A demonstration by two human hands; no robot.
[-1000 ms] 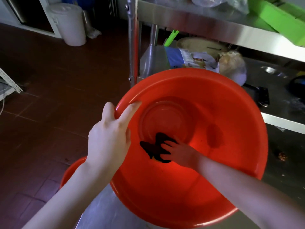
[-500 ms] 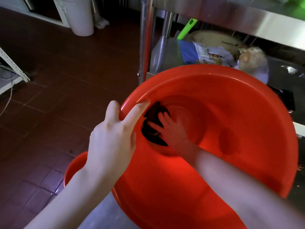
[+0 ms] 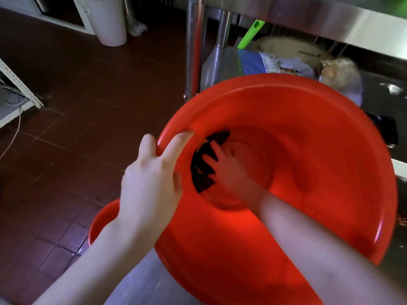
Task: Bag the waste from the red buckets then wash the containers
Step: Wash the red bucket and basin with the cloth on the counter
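Floor: dark red tile (image 3: pixel 66 111), open at left, edged by a white shelf frame (image 3: pixel 21 91) and a white bin (image 3: pixel 108 20).
Second red bucket (image 3: pixel 103 219): only the rim shows, under the left forearm.
Left hand (image 3: pixel 152 183): thumb and fingers clamp the rim of the tilted red bucket (image 3: pixel 308 139).
Dark pad (image 3: pixel 201 172): on the bucket's inner wall, pressed by the right hand (image 3: pixel 229 170) with fingers spread flat.
Steel table leg (image 3: pixel 193 47): just behind the bucket.

Left hand (image 3: pixel 152 179) grips the left rim of the red bucket (image 3: pixel 308 119), thumb hooked inside, fingers curled over the outside, bare forearm coming in from the lower left. Right hand (image 3: pixel 229 170) is deep inside, fingers spread flat, pressing a dark pad (image 3: pixel 199 175) against the wall.
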